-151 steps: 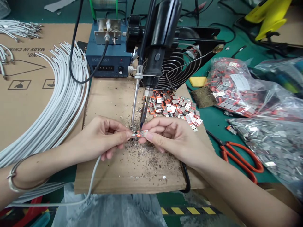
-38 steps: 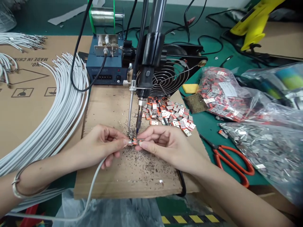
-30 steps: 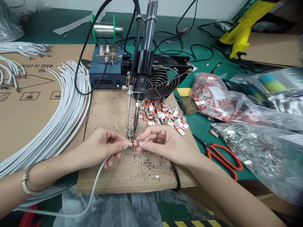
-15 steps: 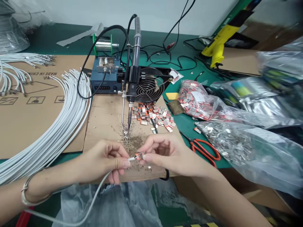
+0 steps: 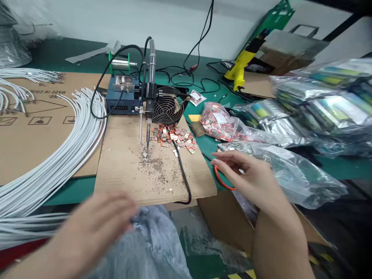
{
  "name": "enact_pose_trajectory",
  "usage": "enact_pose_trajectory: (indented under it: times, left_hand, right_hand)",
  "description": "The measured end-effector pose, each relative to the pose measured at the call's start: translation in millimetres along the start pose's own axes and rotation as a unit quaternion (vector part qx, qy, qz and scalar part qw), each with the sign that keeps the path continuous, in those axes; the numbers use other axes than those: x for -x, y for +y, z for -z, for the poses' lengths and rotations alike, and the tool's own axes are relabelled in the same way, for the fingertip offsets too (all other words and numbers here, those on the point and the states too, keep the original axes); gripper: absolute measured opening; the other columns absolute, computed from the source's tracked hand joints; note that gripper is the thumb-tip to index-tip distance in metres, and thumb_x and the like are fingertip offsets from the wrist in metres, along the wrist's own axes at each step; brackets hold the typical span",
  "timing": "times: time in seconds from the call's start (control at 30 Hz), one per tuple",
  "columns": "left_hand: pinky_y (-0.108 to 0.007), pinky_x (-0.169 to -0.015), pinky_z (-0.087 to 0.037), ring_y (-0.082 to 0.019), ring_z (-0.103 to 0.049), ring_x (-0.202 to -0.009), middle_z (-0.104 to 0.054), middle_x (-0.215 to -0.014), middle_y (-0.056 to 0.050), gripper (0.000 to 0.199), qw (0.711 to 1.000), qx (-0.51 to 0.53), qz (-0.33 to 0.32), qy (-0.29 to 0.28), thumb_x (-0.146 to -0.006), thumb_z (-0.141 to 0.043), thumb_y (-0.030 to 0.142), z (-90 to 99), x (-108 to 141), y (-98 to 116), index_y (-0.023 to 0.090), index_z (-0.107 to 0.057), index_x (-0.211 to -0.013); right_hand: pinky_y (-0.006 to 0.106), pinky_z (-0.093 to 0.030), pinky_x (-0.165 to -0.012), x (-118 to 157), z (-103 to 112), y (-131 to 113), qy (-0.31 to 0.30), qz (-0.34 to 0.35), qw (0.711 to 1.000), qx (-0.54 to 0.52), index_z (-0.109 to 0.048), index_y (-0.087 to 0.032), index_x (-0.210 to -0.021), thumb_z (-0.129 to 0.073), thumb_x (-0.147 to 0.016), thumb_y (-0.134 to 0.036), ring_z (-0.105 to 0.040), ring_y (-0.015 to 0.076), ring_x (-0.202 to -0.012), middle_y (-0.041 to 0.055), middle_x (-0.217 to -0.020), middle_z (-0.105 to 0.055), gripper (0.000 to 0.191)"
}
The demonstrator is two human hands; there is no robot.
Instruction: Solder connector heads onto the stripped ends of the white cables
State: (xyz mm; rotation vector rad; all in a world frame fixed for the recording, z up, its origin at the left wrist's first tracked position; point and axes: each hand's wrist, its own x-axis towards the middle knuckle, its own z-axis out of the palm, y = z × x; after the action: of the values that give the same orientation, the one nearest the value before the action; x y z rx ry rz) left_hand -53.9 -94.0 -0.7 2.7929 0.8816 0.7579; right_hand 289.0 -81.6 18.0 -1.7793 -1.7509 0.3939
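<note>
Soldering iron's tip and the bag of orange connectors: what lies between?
Head view: a pile of loose USB connectors and, nearer the bag, a brown pad.

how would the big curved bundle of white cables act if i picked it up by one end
The cables would probably flex but spring a little, since they lie in one smooth, kink-free curve. They may splay apart: the tips are staggered and no tie shows. So many strands together could feel fairly heavy.

A pale wall point(image 5: 122, 23) backs the green workbench point(image 5: 75, 190) above a green floor point(image 5: 206, 267).
</note>
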Motion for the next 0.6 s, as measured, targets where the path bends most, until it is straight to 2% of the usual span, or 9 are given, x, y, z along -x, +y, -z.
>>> enact_pose_trajectory:
  times: [0.03, 0.07, 0.13, 0.17, 0.23, 0.33, 0.43, 0.53, 0.6]
  left_hand:
    - [-0.031, -0.090, -0.043, -0.022, -0.058, -0.099, -0.067, -0.101, -0.008, 0.024, 0.994, -0.088, 0.052, 0.027, -0.092, -0.045, 0.026, 10.2, 2.4, -15.7, 0.017, -0.059, -0.109]
    - [-0.038, -0.089, -0.042, -0.026, -0.058, -0.097, -0.064, -0.105, -0.014, 0.029, 0.965, -0.202, 0.165, 0.018, -0.090, -0.047, 0.029, 21.0, 4.5, -30.5, 0.011, -0.057, -0.111]
    - [-0.047, -0.082, -0.043, -0.037, -0.057, -0.094, -0.056, -0.111, -0.027, 0.051, 0.887, -0.344, 0.292, -0.102, -0.090, -0.044, 0.038, 41.6, 7.7, -52.9, -0.004, -0.051, -0.117]
    - [-0.045, -0.078, -0.044, -0.038, -0.058, -0.090, -0.058, -0.105, -0.027, 0.050, 0.874, -0.337, 0.310, -0.163, -0.092, -0.040, 0.037, 49.9, 8.9, -59.3, -0.006, -0.053, -0.113]
    - [-0.040, -0.074, -0.044, -0.036, -0.061, -0.088, -0.061, -0.100, -0.023, 0.047, 0.866, -0.303, 0.346, -0.197, -0.095, -0.031, 0.036, 61.1, 10.1, -63.5, -0.001, -0.055, -0.111]
    - [-0.037, -0.072, -0.042, -0.036, -0.063, -0.087, -0.067, -0.096, -0.019, 0.047, 0.859, -0.255, 0.419, -0.147, -0.096, -0.025, 0.034, 67.1, 9.3, -58.9, 0.004, -0.058, -0.111]
    - [-0.030, -0.073, -0.040, -0.029, -0.064, -0.084, -0.070, -0.092, -0.015, 0.045, 0.859, -0.137, 0.488, -0.072, -0.093, -0.033, 0.036, 70.7, 9.4, -58.1, 0.005, -0.062, -0.108]
    - [-0.023, -0.068, -0.039, -0.021, -0.060, -0.079, -0.070, -0.091, -0.012, 0.044, 0.844, -0.026, 0.534, 0.028, -0.089, -0.040, 0.039, 78.0, 12.4, -66.7, 0.004, -0.064, -0.102]
    - [-0.020, -0.062, -0.038, -0.017, -0.056, -0.070, -0.068, -0.083, -0.010, 0.046, 0.843, -0.003, 0.535, 0.056, -0.089, -0.037, 0.039, 84.4, 14.1, -73.6, 0.002, -0.062, -0.100]
  right_hand:
    - [0.028, -0.045, -0.052, 3.0, 1.7, 3.7, 0.002, 0.009, 1.000, 0.016, -0.066, -0.020, -0.091, -0.057, -0.081, -0.037, -0.062, 0.0188, -0.061, 0.0048, -0.074, -0.069, 0.022]
    - [0.028, -0.046, -0.052, 6.3, 3.2, 6.4, -0.001, 0.017, 1.000, 0.024, -0.066, -0.020, -0.091, -0.056, -0.081, -0.037, -0.063, 0.0190, -0.062, 0.0046, -0.074, -0.069, 0.022]
    - [0.027, -0.048, -0.050, 12.5, 5.4, 10.0, -0.003, 0.039, 0.998, 0.044, -0.067, -0.020, -0.089, -0.055, -0.081, -0.038, -0.063, 0.0190, -0.059, 0.0054, -0.072, -0.070, 0.022]
    - [0.027, -0.049, -0.050, 15.1, 5.9, 11.7, -0.012, 0.046, 0.997, 0.060, -0.068, -0.020, -0.089, -0.056, -0.080, -0.037, -0.065, 0.0197, -0.061, 0.0068, -0.075, -0.071, 0.022]
    - [0.024, -0.048, -0.043, 19.3, 5.1, 16.3, -0.018, 0.083, 0.994, 0.069, -0.070, -0.020, -0.086, -0.056, -0.080, -0.038, -0.066, 0.0196, -0.059, 0.0083, -0.075, -0.072, 0.023]
    - [0.021, -0.051, -0.041, 24.4, 1.3, 25.6, -0.039, 0.126, 0.990, 0.053, -0.070, -0.021, -0.086, -0.056, -0.079, -0.041, -0.066, 0.0183, -0.057, 0.0065, -0.074, -0.072, 0.025]
    - [0.020, -0.052, -0.043, 29.8, -1.4, 34.6, -0.050, 0.150, 0.986, 0.052, -0.069, -0.022, -0.090, -0.059, -0.079, -0.039, -0.067, 0.0178, -0.058, 0.0044, -0.074, -0.072, 0.023]
    - [0.019, -0.054, -0.050, 34.2, -1.8, 39.5, -0.043, 0.155, 0.985, 0.056, -0.069, -0.023, -0.092, -0.062, -0.077, -0.038, -0.068, 0.0175, -0.060, 0.0034, -0.076, -0.073, 0.022]
    - [0.018, -0.055, -0.052, 35.9, -2.4, 38.0, -0.005, 0.139, 0.989, 0.050, -0.071, -0.025, -0.087, -0.065, -0.074, -0.040, -0.069, 0.0172, -0.060, 0.0020, -0.074, -0.074, 0.021]
